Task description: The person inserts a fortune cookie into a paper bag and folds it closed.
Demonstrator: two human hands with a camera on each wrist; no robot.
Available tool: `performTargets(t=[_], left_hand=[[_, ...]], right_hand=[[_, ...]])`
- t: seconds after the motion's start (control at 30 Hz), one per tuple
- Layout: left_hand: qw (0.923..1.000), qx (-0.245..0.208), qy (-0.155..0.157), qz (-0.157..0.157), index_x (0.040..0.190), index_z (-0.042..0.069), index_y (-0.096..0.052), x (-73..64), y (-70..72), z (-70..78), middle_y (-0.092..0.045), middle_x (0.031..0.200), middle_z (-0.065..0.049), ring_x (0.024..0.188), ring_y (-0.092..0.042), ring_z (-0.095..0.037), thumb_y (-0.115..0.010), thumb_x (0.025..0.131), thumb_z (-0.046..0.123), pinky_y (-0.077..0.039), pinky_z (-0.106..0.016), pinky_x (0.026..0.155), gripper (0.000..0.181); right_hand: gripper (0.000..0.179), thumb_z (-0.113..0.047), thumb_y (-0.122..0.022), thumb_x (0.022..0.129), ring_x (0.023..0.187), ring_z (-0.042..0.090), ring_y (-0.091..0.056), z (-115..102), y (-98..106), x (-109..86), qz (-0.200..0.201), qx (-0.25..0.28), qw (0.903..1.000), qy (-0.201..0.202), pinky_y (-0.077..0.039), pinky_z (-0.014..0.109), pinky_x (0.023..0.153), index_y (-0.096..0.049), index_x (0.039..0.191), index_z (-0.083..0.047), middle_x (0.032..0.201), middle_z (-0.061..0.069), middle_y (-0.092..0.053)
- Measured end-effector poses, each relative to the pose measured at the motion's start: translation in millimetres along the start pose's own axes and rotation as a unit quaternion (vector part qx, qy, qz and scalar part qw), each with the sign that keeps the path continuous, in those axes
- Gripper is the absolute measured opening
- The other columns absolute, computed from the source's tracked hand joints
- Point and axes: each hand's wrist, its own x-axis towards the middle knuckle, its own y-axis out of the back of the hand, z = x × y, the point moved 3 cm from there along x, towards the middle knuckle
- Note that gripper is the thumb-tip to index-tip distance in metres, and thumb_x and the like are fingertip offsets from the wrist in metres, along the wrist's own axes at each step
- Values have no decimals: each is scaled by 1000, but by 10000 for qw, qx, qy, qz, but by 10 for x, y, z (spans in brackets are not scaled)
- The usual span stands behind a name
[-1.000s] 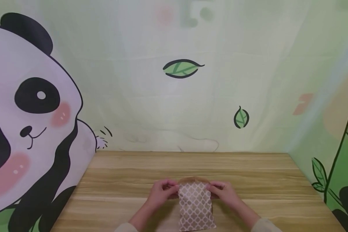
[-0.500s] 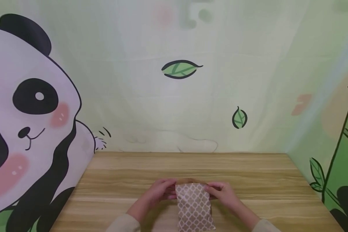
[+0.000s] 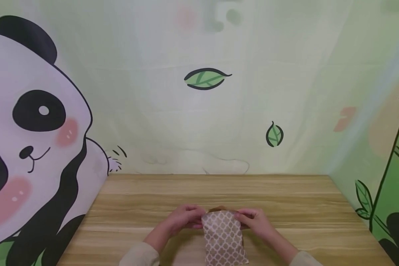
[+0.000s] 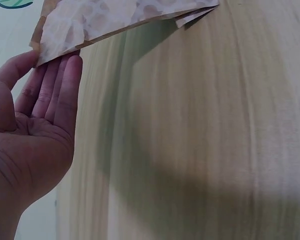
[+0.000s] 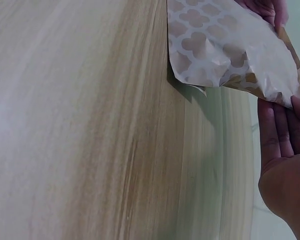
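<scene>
Fingertips first: the left hand (image 3: 183, 218) pinches the far left corner of the patterned paper bag (image 3: 223, 236), thumb over the printed face and the fingers (image 4: 60, 85) laid nearly straight beneath the edge, as the left wrist view shows. Across from it, the right hand (image 3: 254, 218) takes the far right corner the same way, fingers (image 5: 279, 132) side by side under the crumpled rim. Both hands clamp on paper, neither closer than the other; each sits at its own corner.

The bag lies flat on the wooden table (image 3: 136, 207), near the front edge, its long axis running straight away from the person. The mouth is the far end, right between the two sets of fingertips, and a sliver of plain brown inner paper shows above the printed front. The closed bottom points back toward the sleeves.

Behind the table hangs a cartoon backdrop: a panda (image 3: 30, 122) at left, drifting leaves (image 3: 206, 78), bamboo (image 3: 395, 166) at right.
</scene>
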Motion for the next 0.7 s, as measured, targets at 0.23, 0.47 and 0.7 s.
performTargets(t=[0.23, 0.47, 0.7], left_hand=[[9995, 282, 149, -34, 118, -7, -74, 27, -1, 58, -79, 102, -13, 92, -77, -21, -72, 102, 16, -65, -39, 89, 28], [9993, 355, 94, -61, 115, -9, -75, 2, 12, 34, -79, 97, -11, 86, -77, -19, -72, 102, 9, -66, -39, 86, 22], [9993, 351, 141, 42, 114, -9, -75, -14, 9, 15, -79, 95, -11, 84, -77, -19, -73, 101, 8, -66, -38, 83, 21]], right_hand=[[30, -5, -66, 105, 86, 12, -77, 5, 2, -4, 0, -45, 9999, -113, -65, 31, 81, -66, 120, 21, 107, 22, -79], [31, -9, -68, 105, 89, 9, -76, 69, 23, -12, 109, -106, 9991, -397, -65, 28, 83, -67, 123, 17, 109, 20, -79], [33, -13, -64, 108, 85, 12, -78, 117, 25, -10, -23, 180, 9982, -575, -65, 29, 81, -67, 125, 15, 107, 16, -80]])
